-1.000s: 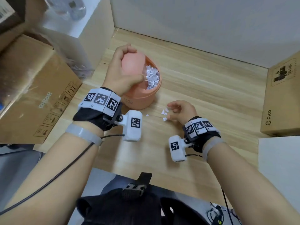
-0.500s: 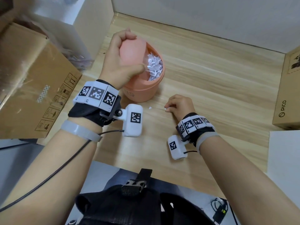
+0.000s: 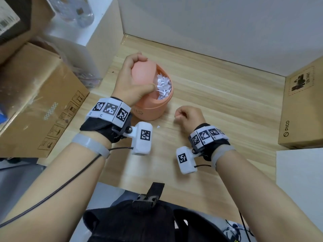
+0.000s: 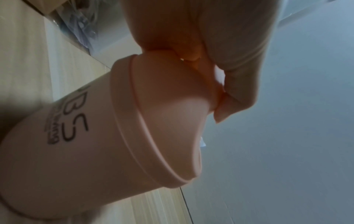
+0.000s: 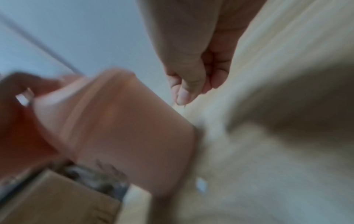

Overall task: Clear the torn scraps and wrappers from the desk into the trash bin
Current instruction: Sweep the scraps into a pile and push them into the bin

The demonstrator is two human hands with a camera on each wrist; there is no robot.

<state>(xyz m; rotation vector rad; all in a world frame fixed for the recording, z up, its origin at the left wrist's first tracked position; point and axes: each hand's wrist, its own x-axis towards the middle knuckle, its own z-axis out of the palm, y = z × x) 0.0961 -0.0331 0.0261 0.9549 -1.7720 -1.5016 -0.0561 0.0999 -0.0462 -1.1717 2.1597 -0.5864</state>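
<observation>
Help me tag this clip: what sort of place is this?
Probably an office or workroom corner. A wooden desk stands against plain partition walls, cardboard boxes flank it, and a small desktop bin holds paper scraps.

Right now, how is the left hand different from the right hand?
The left hand grips the tilted lid of the pink trash bin, raised above the desk; the right hand is low over the desk, beside the bin and not touching it. The left hand's fingers wrap something big; the right hand's fingers are curled tight, and any scrap inside is hidden. Both wear tagged wrist bands.
</observation>
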